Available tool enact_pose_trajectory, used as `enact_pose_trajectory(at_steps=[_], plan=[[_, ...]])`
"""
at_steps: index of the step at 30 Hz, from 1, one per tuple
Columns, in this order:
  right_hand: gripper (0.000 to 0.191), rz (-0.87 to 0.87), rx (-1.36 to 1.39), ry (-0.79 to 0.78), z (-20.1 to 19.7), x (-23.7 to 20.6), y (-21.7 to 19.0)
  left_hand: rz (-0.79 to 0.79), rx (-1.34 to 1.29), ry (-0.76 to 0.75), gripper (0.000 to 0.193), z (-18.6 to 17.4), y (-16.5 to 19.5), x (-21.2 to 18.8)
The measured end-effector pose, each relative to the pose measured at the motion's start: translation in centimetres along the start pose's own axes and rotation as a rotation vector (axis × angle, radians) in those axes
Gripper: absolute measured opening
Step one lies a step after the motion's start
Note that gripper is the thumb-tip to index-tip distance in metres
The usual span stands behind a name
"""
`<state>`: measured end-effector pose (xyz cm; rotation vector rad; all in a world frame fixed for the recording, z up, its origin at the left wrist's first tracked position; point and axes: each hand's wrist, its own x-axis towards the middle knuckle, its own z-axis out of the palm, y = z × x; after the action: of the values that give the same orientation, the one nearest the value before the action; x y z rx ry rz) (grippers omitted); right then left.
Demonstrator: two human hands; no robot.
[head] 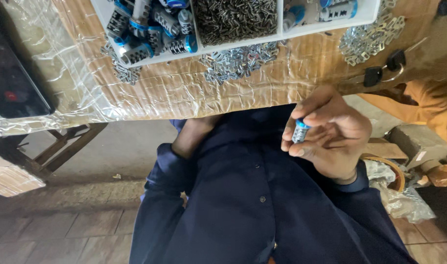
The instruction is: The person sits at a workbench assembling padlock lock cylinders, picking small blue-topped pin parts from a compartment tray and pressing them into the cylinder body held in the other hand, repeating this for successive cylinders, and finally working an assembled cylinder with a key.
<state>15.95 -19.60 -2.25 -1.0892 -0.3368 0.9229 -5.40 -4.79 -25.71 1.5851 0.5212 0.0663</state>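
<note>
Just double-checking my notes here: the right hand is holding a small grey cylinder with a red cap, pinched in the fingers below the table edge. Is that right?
Not quite. The cap is blue, not red. The head view shows the right hand pinching a small grey cylinder with a blue cap in its fingers, below the edge of the table.

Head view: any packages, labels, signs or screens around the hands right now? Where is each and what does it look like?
Dark flat device with a screen-like face: left end of the table, black rectangle with a small red spot.
White divided plastic tray: top centre on the table, holding blue-capped grey cylinders and small metal pieces.
Small pale label: on a grey block at the right, rectangular; print too small to tell.
No signs in view.
</note>
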Motion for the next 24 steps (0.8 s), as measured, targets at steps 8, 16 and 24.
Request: enact_pose_trajectory(at_steps=[8,16,24], plan=[[0.042,0.063,0.027,-0.087,0.5,0.9,0.8,-0.007,0.470,0.172,0.033,-4.2,11.6,-1.4],[0.043,0.075,-0.162,-0.236,1.8,2.4,1.1,0.408,0.140,0.205,0.018,-5.6,26.1,-1.6],[0.038,0.025,-0.167,-0.188,0.6,1.9,0.4,0.499,0.236,0.133,0.018,-3.4,27.6,2.4]])
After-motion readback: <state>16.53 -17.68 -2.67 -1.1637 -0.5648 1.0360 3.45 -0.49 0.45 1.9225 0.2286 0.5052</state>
